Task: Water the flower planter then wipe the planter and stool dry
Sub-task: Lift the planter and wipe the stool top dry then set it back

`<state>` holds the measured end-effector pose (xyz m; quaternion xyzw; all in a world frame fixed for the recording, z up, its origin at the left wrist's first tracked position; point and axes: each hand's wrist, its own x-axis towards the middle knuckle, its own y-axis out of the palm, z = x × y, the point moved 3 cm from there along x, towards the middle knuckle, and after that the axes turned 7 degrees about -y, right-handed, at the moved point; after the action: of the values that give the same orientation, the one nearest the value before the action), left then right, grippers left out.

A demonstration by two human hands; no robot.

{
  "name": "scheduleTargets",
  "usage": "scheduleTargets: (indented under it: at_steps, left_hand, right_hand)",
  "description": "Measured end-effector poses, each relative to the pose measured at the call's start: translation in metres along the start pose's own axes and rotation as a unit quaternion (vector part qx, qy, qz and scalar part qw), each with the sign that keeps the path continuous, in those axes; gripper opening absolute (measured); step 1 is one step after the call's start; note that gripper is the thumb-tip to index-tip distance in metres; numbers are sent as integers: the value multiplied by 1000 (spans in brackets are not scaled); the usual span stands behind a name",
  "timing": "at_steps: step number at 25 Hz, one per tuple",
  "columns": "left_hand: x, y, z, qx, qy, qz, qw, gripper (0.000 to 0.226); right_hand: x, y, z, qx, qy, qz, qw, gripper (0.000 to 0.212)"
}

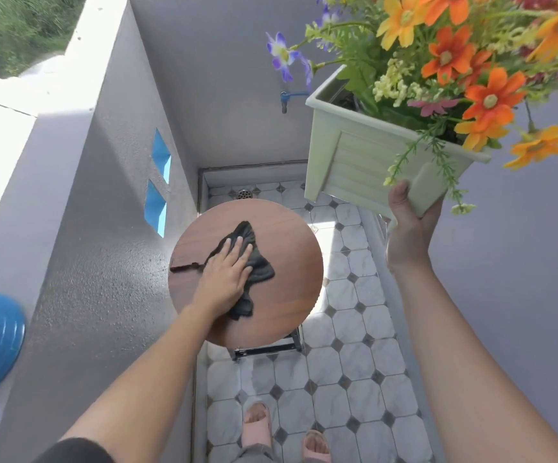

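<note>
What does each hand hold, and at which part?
The right hand holds the planter up from beneath, at a bottom corner. The left hand grips nothing; it lies flat on the cloth on the stool.

Both forearms are bare from wrist to elbow, and both hands, the left hand (224,272) and the right hand (407,228), are bare too, with no rings, watch or gloves showing. A dark sleeve (74,451) edge covers the upper left arm. On the feet are pale pink open-toed slippers (257,426), above them a bit of grey trouser hem (254,457).
</note>
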<state>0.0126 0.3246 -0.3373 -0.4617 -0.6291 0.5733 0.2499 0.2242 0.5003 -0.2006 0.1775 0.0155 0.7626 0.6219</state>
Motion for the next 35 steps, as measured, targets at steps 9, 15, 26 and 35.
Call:
scheduleTargets:
  at_steps: [9, 15, 26, 35]
  left_hand:
    - [-98, 20, 12, 59, 166, 0, 984, 58]
    - [-15, -11, 78, -25, -139, -44, 989, 49]
    - [49, -10, -56, 49, 212, 27, 976, 52]
    - [-86, 3, 69, 7, 118, -17, 993, 53]
  right_hand:
    - [-2, 22, 3, 3, -21, -10, 1000, 82]
    - [-2, 27, -1, 9, -21, -7, 1000, 90]
    - [0, 35, -5, 1, -26, -19, 999, 89]
    - [-9, 46, -9, 6, -11, -11, 1000, 82]
